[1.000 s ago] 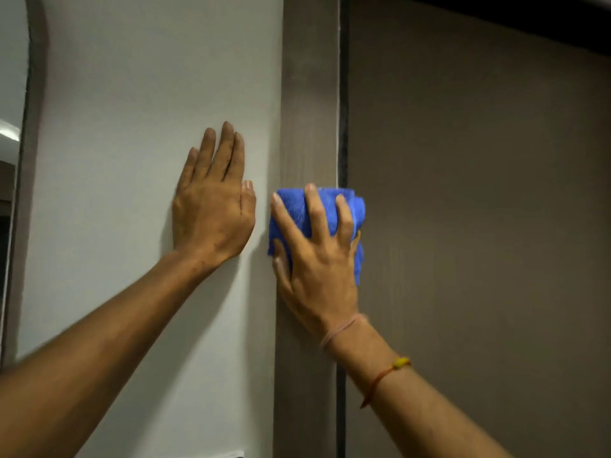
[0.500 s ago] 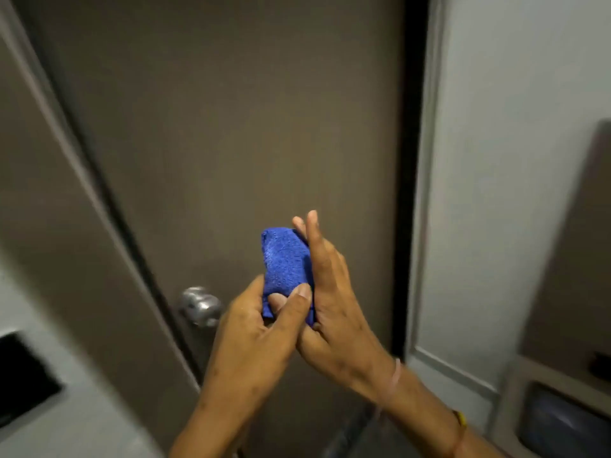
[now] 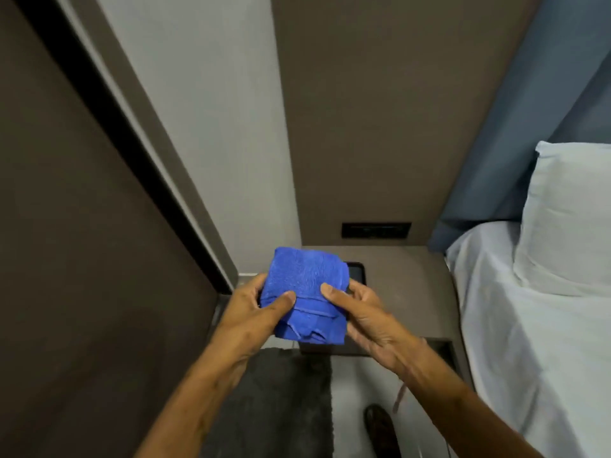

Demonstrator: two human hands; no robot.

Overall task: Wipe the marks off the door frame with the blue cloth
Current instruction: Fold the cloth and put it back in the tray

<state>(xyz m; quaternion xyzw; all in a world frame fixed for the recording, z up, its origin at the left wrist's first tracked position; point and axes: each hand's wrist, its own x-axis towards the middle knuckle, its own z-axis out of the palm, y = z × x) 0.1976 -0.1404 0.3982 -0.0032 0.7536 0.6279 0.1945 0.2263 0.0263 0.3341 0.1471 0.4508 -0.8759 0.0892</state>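
Observation:
A folded blue cloth is held flat in front of me, low in the middle of the view. My left hand grips its left edge with the thumb on top. My right hand grips its right edge, thumb also on top. The grey-brown door frame runs diagonally down the left, with a dark gap beside the brown door. Both hands are away from the frame, to its lower right.
A brown bedside shelf with a dark tray stands behind the cloth, under a brown wall panel with a black socket strip. A bed with pale sheets and a pillow fills the right. A dark mat lies on the floor.
My right hand has come off the door frame with the cloth. The view has swung down and right, and both hands now hold the cloth flat.

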